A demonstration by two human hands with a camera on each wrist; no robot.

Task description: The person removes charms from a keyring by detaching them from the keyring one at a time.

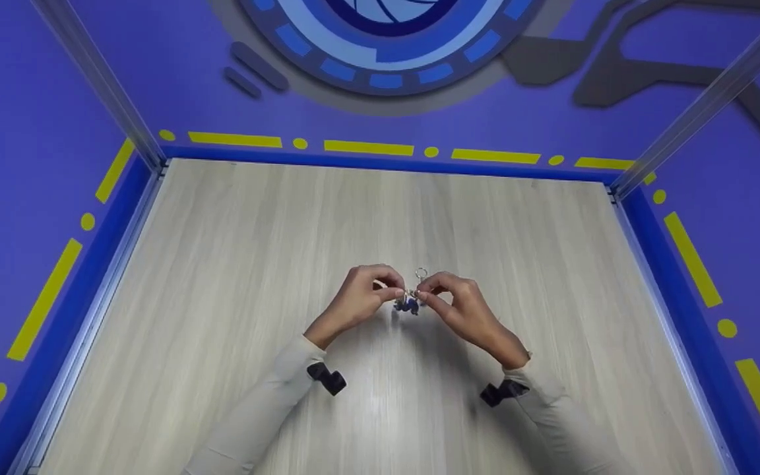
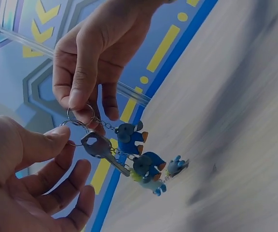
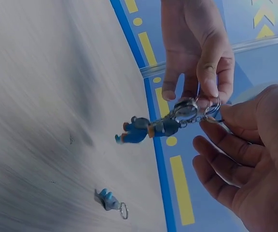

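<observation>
My left hand (image 1: pixel 363 293) and right hand (image 1: pixel 462 307) meet over the table, each pinching metal key rings (image 3: pixel 213 110) between thumb and fingertips. From the rings hang a silver key (image 2: pixel 98 147) and small chains with blue-and-grey animal figures (image 2: pixel 147 165) that have orange feet. A paler figure (image 2: pixel 151 184) shows just below them in the left wrist view; whether it hangs from the same rings I cannot tell. Where the rings pass through one another is partly covered by the fingertips.
Another small grey-and-blue figure (image 3: pixel 108 198) with its own ring (image 3: pixel 124 210) lies on the wood-grain table (image 1: pixel 254 231), beyond the hands. Blue panels (image 1: pixel 716 237) with yellow marks and metal corner posts (image 1: pixel 106 86) enclose the table at the back and sides.
</observation>
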